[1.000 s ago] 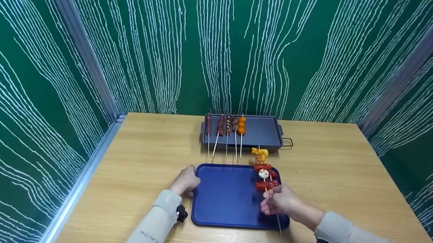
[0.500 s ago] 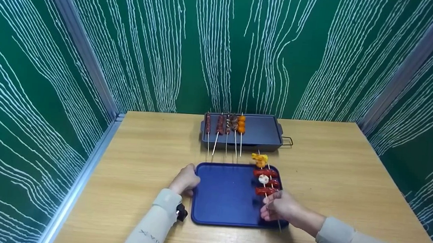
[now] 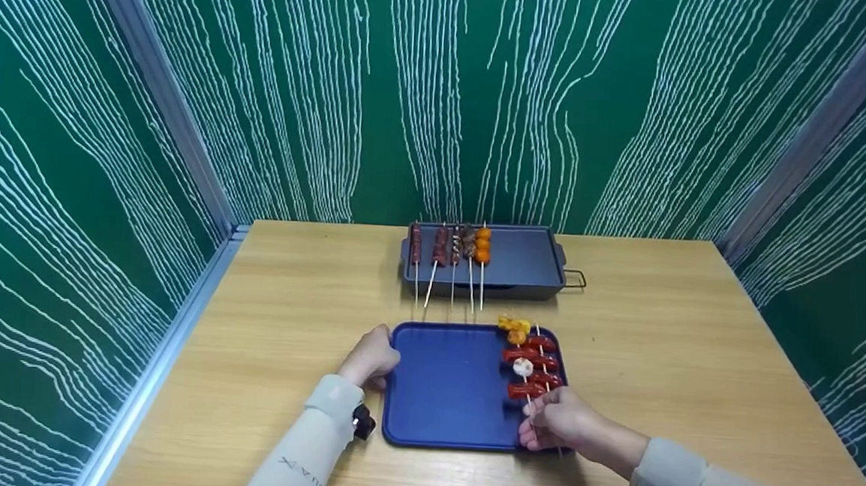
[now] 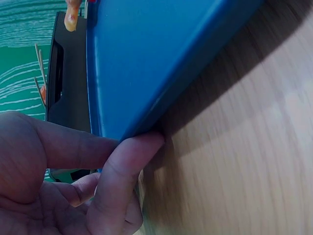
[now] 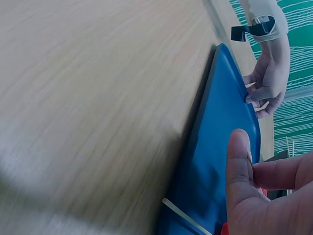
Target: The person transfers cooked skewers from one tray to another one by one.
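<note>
My left hand [image 3: 372, 357] pinches the left rim of a blue tray [image 3: 450, 387], thumb and finger meeting at its edge in the left wrist view. Over the tray's right side, my right hand [image 3: 559, 420] pinches the stick of a mixed skewer. This skewer [image 3: 522, 367] bears a yellow piece at its tip, red pieces and a white round slice. Beside it, a skewer of red pieces [image 3: 543, 342] lies along the tray's right edge, partly covered by the held one and the hand. In the right wrist view a bare stick end [image 5: 186, 215] shows over the tray.
Behind the tray stands a dark grey grill pan [image 3: 522, 256] with a wire handle [image 3: 575, 279] on its right. Several skewers, including an orange-ball one [image 3: 483, 246], lie on its left half, sticks overhanging the front. Green walls with white lines enclose the wooden table [image 3: 287, 294].
My right hand has lowered the mixed skewer toward the tray and moved it slightly nearer to me, uncovering more of the red skewer. My left hand stays at the tray's rim.
</note>
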`<action>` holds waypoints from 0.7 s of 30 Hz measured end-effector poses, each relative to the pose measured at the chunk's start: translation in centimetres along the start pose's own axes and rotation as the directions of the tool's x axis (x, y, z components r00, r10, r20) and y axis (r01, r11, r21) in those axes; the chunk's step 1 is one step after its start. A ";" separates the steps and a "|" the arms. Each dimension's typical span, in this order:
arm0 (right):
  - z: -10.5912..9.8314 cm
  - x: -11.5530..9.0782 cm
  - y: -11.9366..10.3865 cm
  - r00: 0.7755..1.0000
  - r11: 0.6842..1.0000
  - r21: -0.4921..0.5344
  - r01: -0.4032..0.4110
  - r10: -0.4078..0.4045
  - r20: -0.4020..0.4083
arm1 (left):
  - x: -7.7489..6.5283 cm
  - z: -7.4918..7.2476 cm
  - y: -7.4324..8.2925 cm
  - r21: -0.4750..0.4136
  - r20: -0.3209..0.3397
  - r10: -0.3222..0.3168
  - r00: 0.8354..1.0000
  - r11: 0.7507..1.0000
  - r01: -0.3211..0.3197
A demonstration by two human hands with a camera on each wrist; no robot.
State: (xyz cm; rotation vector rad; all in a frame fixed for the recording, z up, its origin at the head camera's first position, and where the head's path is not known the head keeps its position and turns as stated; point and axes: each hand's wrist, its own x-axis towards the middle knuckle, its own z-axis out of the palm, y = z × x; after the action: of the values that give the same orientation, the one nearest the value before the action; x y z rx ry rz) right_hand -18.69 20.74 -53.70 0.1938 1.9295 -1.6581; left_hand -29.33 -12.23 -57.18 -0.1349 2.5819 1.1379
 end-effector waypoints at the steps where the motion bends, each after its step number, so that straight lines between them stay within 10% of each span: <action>1: 0.0 0.0 0.0 1.000 1.000 -0.001 -0.002 0.002 0.000 | 0.0 0.0 0.0 0.003 -0.001 -0.002 1.000 1.000 0.002; 21: 1.3 0.3 0.5 0.999 0.999 0.017 -0.035 0.035 -0.004 | 0.0 0.2 -0.1 0.000 -0.019 0.017 1.000 1.000 -0.017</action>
State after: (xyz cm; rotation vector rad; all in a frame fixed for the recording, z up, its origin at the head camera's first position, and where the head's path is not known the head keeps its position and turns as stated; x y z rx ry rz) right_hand -18.27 19.55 -54.32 0.2373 1.9049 -1.6533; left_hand -29.24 -12.15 -57.31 -0.1241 2.6043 1.1484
